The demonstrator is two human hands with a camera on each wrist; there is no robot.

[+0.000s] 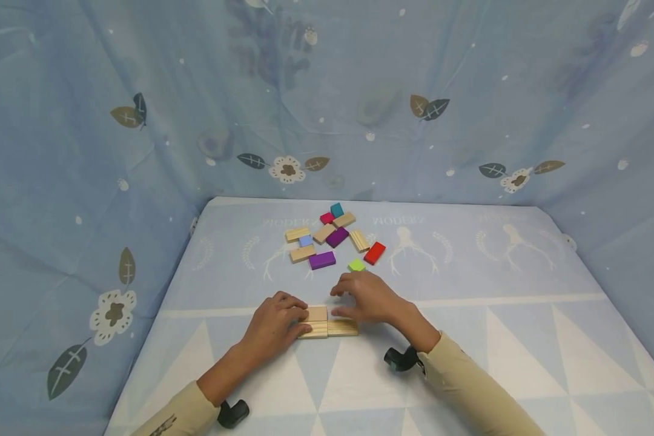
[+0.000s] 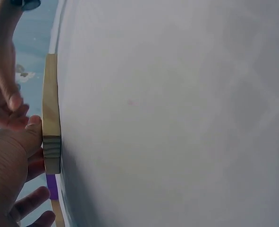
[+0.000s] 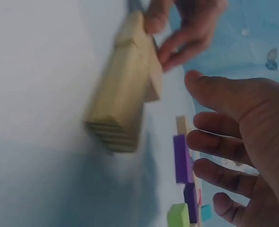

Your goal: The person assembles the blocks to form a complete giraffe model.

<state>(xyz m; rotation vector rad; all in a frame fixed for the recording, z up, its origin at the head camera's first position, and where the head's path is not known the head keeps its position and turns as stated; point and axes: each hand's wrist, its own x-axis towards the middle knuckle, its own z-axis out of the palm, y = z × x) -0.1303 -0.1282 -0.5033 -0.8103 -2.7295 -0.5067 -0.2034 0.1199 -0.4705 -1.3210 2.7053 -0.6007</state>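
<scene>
Three plain wooden blocks lie flat together on the table: a back block (image 1: 317,313), a front left block (image 1: 315,330) and a front right block (image 1: 343,327). My left hand (image 1: 275,321) holds the left pair, thumb at the front block and fingers at the back one. In the left wrist view, the thumb (image 2: 34,126) touches the wooden row's edge. My right hand (image 1: 372,298) hovers just right of the back block, fingers spread and apart from the blocks. In the right wrist view, nothing is between its thumb (image 3: 210,87) and fingers.
Beyond the hands lie scattered blocks, including purple (image 1: 322,260), red (image 1: 375,253), lime green (image 1: 356,265), light blue (image 1: 305,241), teal (image 1: 336,209) and several plain wooden ones (image 1: 303,253). A patterned cloth covers the table (image 1: 414,387); blue curtains (image 1: 327,109) stand behind and beside it.
</scene>
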